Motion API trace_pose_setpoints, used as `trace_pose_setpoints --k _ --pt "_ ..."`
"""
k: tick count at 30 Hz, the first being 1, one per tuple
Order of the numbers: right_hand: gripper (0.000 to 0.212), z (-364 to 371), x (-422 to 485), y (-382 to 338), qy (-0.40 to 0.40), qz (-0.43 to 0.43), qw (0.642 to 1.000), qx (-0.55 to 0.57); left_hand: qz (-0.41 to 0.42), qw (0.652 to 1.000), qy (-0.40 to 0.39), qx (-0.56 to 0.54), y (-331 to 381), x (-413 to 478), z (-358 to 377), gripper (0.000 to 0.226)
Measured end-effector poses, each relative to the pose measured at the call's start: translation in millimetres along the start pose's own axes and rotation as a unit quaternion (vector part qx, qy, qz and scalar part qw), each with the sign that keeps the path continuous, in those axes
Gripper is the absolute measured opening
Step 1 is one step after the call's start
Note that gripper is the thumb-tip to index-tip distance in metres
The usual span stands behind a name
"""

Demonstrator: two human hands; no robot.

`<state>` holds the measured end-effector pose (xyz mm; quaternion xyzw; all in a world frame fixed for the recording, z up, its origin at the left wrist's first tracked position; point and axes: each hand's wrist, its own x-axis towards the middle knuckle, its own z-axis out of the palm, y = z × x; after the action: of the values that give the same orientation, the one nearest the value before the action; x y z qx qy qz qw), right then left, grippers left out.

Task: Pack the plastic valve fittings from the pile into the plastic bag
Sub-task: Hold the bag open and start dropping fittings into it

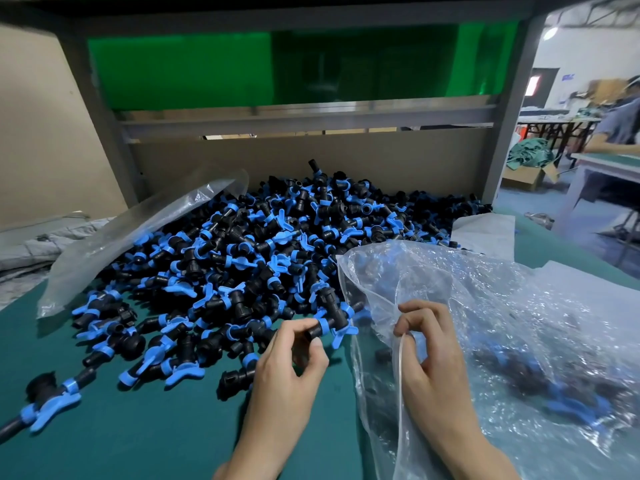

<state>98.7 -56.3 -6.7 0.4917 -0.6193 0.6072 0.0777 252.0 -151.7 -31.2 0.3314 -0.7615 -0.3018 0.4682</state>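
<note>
A big pile of black valve fittings with blue handles (263,244) covers the middle of the green table (138,427). My left hand (291,362) pinches one fitting (329,322) at the pile's near edge, right beside the bag's mouth. My right hand (429,351) grips the rim of the clear plastic bag (502,323), which lies open to the right. Several fittings (540,379) show through the bag's film.
A second clear bag (138,233) lies over the pile's left side. Loose fittings (52,400) sit at the near left. A cardboard back wall (311,161) closes the bench. Another person (620,123) works at a table on the far right.
</note>
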Motion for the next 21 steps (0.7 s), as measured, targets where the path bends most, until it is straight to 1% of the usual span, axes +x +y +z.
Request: trace_pose_setpoints --k 3,6,9,11,13,14,15,16,18,20,21 --pt "0.027 -0.9 0.8 -0.1 0.005 0.002 1.000 0.000 0.009 1.000 -0.008 0.018 3.2 -1.5 -0.5 0.015" --pt "0.027 -1.9 1.7 -1.6 0.010 0.001 1.000 0.001 -0.011 0.999 -0.040 -0.028 9.4 -3.4 2.4 0.017" --pt "0.021 -2.7 3.3 -6.3 0.015 -0.012 1.000 0.001 -0.065 0.986 -0.101 -0.117 16.2 -4.8 12.1 0.012" --pt "0.013 -4.5 3.9 -10.1 0.016 -0.033 0.999 -0.012 -0.098 0.974 -0.139 -0.150 27.6 -2.0 22.9 0.014" --pt "0.012 -6.8 4.9 -14.7 0.017 -0.054 0.998 -0.027 -0.113 0.958 -0.187 -0.185 44.9 3.4 34.9 0.014" --pt "0.012 -8.2 5.8 -17.5 0.017 -0.064 0.997 -0.029 -0.110 0.949 -0.218 -0.197 54.1 5.7 41.4 0.008" --pt "0.012 -10.0 7.6 -21.2 0.018 -0.073 0.997 -0.030 -0.084 0.943 -0.262 -0.188 60.8 5.4 45.9 0.008" --pt "0.013 -12.3 10.0 -25.2 0.017 -0.083 0.996 -0.034 -0.048 0.938 -0.299 -0.168 63.5 1.8 46.5 0.018" --pt "0.015 -17.3 15.2 -33.2 0.009 -0.101 0.993 -0.054 -0.019 0.932 -0.322 -0.165 63.3 -3.2 52.5 0.033" --pt "0.015 -22.6 20.3 -39.5 0.002 -0.116 0.991 -0.064 -0.043 0.914 -0.362 -0.177 69.9 -0.3 58.0 0.037" --pt "0.015 -23.7 21.6 -41.4 0.000 -0.119 0.991 -0.060 -0.056 0.911 -0.361 -0.191 75.3 1.6 60.2 0.038"
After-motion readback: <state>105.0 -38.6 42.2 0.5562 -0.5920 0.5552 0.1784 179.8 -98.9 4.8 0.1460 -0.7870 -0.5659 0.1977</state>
